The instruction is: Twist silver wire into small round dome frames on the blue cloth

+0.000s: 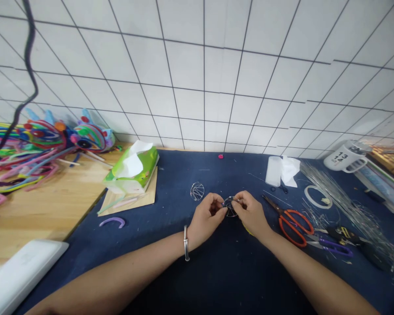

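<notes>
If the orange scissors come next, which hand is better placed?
Probably the right hand: the orange scissors lie on its side, farther from the left hand. Both hold the wire ring.

You had a small wire ring [230,213] in your grip, roughly round and silvery, with thin strands crossing its open middle; its sides were partly covered, so you could not see its whole outline. You held it over the middle of the dark blue table [170,179]. A second wire piece [197,191], also round with strands fanning across it, lay to its left, nearer the table's far edge
</notes>
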The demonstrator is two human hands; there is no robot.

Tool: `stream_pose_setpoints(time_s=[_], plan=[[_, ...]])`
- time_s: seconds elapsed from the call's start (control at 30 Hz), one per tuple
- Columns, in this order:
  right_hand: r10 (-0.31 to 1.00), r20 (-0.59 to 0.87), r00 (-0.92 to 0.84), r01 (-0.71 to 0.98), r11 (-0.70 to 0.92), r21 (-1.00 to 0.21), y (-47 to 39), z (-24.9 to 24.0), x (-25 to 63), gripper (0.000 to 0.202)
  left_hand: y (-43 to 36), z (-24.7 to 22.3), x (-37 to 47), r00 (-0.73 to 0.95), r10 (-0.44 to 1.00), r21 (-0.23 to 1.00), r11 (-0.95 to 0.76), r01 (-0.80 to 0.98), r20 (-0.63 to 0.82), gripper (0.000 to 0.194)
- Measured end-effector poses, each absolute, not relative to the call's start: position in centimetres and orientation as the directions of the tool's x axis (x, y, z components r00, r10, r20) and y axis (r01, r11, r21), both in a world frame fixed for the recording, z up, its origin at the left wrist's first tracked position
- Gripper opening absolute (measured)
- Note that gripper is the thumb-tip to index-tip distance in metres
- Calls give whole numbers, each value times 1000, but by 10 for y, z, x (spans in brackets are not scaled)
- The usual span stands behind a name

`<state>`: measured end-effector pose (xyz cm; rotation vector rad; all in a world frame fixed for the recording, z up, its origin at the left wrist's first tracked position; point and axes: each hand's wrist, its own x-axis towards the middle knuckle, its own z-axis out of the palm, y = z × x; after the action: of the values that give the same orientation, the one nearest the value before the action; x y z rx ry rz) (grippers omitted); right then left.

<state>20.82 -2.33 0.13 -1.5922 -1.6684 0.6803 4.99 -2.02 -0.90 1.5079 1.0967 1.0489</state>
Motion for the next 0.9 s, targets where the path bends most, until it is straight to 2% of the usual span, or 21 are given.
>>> stream_pose_setpoints(time_s=[0.27,0.57,0.9], plan=[[998,62,-31,638,67,-767,-25,6,207,14,-17,-8,47,221,973,982,-100,157,63,9],[987,145,-64,762,143,-631,-27,10,207,13,-14,-4,46,191,976,955,-155,254,108,7],[982,176,-72,811,160,-563,-28,7,206,17,-12,1,46,174,964,884,-256,391,202,4]])
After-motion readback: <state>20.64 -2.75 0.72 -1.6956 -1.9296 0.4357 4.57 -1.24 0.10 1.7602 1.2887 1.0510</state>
